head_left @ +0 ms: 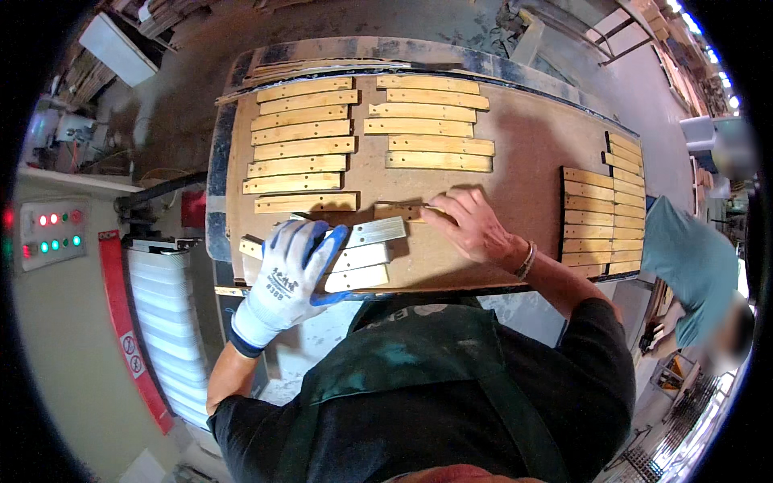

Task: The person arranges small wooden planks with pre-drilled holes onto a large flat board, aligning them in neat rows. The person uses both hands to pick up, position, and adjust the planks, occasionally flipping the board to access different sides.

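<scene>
near the worktop's front edge we see the gloved left hand spread flat on pale strips, bare right hand's fingers pinching a wooden slat.

A grey control panel stands at the far left, a rectangular box with rows of small red and green lights. Just right of it a long red strip runs down the machine's edge, carrying two small white warning signs near its lower part.
</scene>
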Action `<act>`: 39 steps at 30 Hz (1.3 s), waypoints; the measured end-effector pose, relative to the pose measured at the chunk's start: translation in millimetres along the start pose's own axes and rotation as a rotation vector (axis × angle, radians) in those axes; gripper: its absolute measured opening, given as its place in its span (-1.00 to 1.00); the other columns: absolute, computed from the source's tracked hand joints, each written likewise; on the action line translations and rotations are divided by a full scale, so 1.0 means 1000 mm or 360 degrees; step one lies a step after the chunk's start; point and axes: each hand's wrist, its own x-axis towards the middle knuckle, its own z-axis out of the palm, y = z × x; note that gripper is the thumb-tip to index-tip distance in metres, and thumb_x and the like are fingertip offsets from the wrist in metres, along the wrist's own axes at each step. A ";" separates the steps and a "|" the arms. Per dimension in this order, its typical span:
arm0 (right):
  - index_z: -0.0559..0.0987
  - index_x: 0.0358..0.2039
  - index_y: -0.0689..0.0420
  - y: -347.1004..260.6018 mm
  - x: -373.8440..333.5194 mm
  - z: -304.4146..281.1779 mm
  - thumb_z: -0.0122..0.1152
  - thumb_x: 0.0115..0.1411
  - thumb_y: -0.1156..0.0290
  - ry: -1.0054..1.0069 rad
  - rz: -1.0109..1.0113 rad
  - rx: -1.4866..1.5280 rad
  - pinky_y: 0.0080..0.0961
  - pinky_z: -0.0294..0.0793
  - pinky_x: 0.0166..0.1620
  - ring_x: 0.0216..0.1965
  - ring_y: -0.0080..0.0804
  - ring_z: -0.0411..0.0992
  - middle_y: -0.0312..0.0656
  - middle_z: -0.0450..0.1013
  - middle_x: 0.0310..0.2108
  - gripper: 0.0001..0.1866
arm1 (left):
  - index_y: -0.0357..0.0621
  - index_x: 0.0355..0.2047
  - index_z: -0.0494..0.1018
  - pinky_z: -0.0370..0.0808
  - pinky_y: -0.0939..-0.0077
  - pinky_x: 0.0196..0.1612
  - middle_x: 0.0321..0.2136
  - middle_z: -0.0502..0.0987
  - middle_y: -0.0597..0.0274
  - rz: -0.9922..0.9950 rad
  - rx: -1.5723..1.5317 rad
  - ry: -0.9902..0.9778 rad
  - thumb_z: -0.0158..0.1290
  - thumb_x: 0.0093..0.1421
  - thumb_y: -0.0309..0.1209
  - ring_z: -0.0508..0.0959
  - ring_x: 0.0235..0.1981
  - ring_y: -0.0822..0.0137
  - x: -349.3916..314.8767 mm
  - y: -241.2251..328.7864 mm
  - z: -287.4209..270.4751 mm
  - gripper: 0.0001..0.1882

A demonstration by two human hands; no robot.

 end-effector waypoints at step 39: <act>0.53 0.29 -0.10 -0.030 0.018 -0.026 0.36 0.15 -0.07 -0.0339 -0.0351 -0.0203 -0.28 0.34 -0.10 -0.28 -0.34 0.33 -0.31 0.31 -0.29 -0.29 | -0.03 0.42 0.24 0.29 -0.04 0.33 0.23 0.37 -0.09 -0.1048 0.0244 0.0258 0.43 -0.03 -0.11 0.36 0.25 -0.12 -0.101 -0.010 -0.008 0.02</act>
